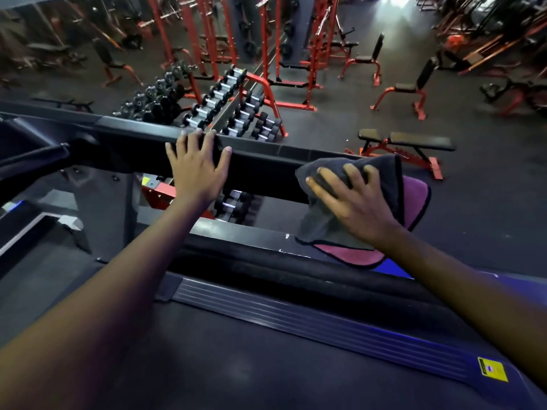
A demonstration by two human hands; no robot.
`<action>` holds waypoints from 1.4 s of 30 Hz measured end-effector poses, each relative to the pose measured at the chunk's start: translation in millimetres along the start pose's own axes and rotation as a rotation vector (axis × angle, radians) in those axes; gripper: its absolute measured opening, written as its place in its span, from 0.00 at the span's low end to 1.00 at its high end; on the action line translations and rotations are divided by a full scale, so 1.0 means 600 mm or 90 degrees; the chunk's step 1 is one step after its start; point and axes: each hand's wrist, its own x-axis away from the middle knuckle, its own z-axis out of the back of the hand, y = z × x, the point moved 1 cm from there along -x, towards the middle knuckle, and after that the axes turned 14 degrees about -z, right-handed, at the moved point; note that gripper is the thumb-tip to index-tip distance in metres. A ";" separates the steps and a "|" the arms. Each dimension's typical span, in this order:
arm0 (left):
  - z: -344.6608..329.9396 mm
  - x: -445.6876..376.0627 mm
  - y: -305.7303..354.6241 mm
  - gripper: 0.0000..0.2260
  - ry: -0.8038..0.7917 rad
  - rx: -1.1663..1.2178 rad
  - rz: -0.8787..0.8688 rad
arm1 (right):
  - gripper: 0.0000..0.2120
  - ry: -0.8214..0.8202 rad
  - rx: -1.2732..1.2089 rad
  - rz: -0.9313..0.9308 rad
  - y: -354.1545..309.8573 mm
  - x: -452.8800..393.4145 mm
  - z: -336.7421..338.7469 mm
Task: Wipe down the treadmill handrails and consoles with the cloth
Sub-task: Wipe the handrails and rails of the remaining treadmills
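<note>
A black treadmill handrail (260, 161) runs across the middle from upper left to right. My left hand (196, 170) rests flat on it, fingers straight and draped over its top edge. Further right, my right hand (352, 199) presses a grey cloth with a magenta underside (393, 173) against the rail, fingers spread and slightly bent over the fabric. The cloth hangs down below the rail. The treadmill belt and grooved side rail (296, 315) lie beneath my arms. No console is in view.
Beyond the rail, on the dark gym floor below, stand a dumbbell rack (236, 108), a flat black bench on a red frame (405, 143), adjustable benches (411, 87) and red power racks (284, 39). A yellow sticker (490, 369) marks the treadmill's side rail.
</note>
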 end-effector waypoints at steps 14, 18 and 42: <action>-0.017 -0.013 0.150 0.20 -0.157 0.096 -0.137 | 0.21 -0.063 -0.132 -0.190 -0.011 0.027 0.014; -0.011 -0.015 0.153 0.18 -0.163 0.108 -0.128 | 0.22 -0.058 -0.228 -0.317 0.001 0.028 0.021; -0.011 -0.014 0.298 0.16 -0.171 0.171 0.004 | 0.21 -0.233 -1.108 -1.042 -0.018 0.080 -0.006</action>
